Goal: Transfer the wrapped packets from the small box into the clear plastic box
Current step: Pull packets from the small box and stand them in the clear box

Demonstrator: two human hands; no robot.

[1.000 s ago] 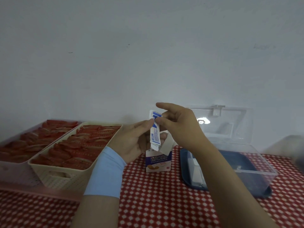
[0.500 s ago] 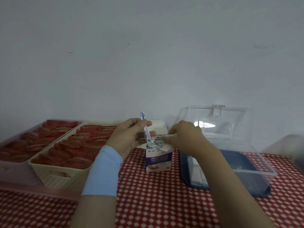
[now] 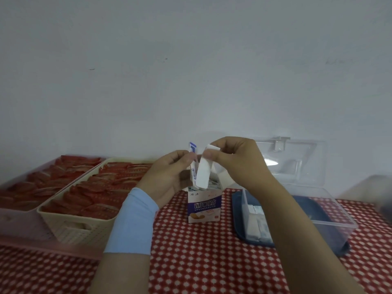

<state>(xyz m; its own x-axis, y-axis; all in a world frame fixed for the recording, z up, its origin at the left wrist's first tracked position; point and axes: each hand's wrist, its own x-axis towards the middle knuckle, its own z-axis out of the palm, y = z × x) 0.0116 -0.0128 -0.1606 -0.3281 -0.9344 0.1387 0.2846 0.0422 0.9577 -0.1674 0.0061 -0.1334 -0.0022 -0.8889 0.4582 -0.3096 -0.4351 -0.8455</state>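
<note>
Packet extraction from small box (image 3: 204, 206)
Right hand (image 3: 235, 160) pinches a white packet (image 3: 202, 175); left hand (image 3: 169, 175) pinches a striped packet (image 3: 192, 147). Next, presumably: carry both to clear plastic box (image 3: 339, 205).

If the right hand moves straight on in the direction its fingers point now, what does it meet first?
Probably the blue-striped packet pinched by the left hand; the right hand, holding a white packet, points leftward at it. Depth is unclear.

Left grip (image 3: 167, 177), right grip (image 3: 235, 160): both pinching.
</note>
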